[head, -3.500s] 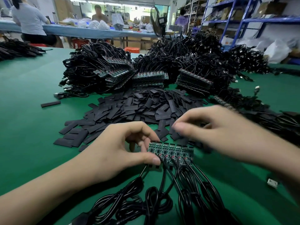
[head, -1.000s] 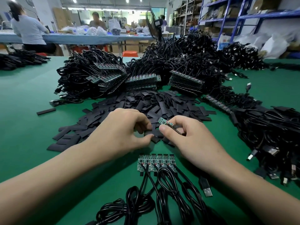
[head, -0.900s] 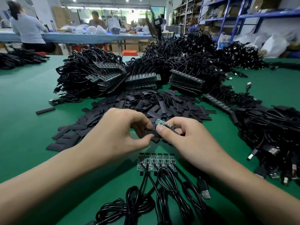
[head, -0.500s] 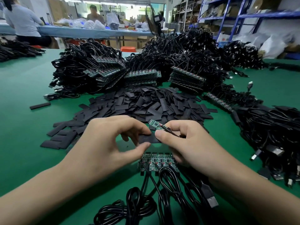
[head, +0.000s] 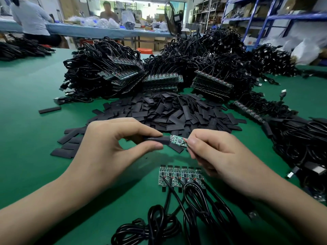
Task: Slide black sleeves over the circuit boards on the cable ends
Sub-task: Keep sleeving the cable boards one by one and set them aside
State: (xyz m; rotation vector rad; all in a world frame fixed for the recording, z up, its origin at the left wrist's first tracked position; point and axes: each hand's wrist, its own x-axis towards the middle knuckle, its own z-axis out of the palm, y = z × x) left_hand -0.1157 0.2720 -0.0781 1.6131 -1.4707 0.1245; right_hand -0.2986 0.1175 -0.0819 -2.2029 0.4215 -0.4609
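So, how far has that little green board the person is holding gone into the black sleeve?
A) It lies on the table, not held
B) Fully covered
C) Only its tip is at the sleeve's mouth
C: the circuit board shows green along nearly its whole length, with only its tip at the mouth of the black sleeve pinched by the left hand; the right hand holds its cable end.

bright overhead light | soft shadows under forearms | wide-angle edge bending | background slightly soft

A black sleeve (head: 155, 139) meets the small green circuit board's (head: 178, 140) left end.
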